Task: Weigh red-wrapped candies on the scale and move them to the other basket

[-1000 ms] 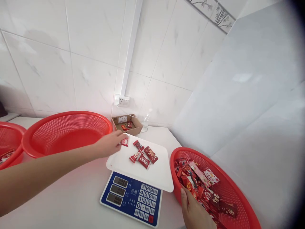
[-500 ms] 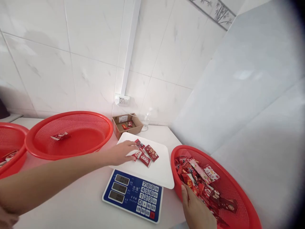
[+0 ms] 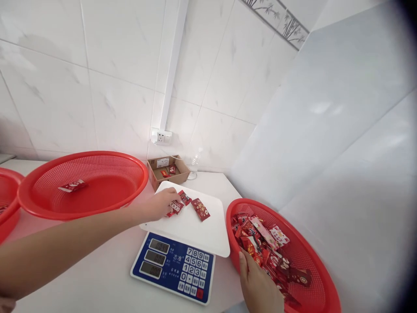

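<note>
My left hand (image 3: 159, 205) reaches over the white tray (image 3: 198, 232) of a blue digital scale (image 3: 174, 267) and pinches a red candy packet (image 3: 175, 208) at the tray's left side. Two more red packets lie on the tray, one at the fingertips (image 3: 184, 198) and one further right (image 3: 200, 209). My right hand (image 3: 259, 284) rests on the near rim of a red mesh basket (image 3: 312, 278) holding several red candy packets (image 3: 263, 241); its fingers are curled, mostly hidden.
A large red basket (image 3: 87, 182) on the left holds one packet (image 3: 72, 186). Another red basket (image 3: 6, 195) shows at the far left edge. A small cardboard box (image 3: 167, 170), a clear bottle (image 3: 194, 165) and a wall socket (image 3: 160, 137) stand at the tiled back wall.
A packet my left hand held a second ago now lies in the big left basket. The hand came back to the tray and closed on another packet; fewer packets lie there.
</note>
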Tool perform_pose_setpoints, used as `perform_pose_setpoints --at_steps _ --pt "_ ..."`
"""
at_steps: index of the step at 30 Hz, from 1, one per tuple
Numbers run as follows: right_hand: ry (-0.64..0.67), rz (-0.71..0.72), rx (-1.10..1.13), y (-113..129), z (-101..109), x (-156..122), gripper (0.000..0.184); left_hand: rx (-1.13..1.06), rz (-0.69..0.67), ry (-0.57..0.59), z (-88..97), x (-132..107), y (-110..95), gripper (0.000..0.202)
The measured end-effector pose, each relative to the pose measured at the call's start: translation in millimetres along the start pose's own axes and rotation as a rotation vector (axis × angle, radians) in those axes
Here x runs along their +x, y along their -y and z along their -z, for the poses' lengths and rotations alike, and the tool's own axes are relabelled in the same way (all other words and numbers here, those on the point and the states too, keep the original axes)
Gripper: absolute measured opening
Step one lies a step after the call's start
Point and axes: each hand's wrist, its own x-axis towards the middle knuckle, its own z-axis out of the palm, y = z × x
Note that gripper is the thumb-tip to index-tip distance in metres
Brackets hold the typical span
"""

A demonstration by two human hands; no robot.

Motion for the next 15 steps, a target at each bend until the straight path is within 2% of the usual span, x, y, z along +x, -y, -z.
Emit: perform_pose_setpoints --at_steps 4,7,10,12,15 --pt "0.017 0.003 -0.015 -1.2 -0.7 0.6 0.055 0.023 0.134 -0.165 33.4 -25.4 21.0 0.017" --pt "0.014 0.009 -0.032 -1.7 -1.6 0.6 0.056 0.1 0.244 -0.291 63.3 -45.2 44.5 0.026" --pt "0.003 0.014 -0.055 -0.8 0.1 0.0 0.055 0.188 0.363 -0.353 84.3 -57.7 67.5 0.026" --pt "0.011 -0.002 -0.059 0.8 2.5 -0.1 0.053 0.211 0.379 -0.327 84.3 -59.2 72.2 0.024" --pt "0.037 -0.034 -0.045 3.5 5.8 1.1 0.053 0.17 0.291 -0.177 60.0 -51.7 55.4 0.027"
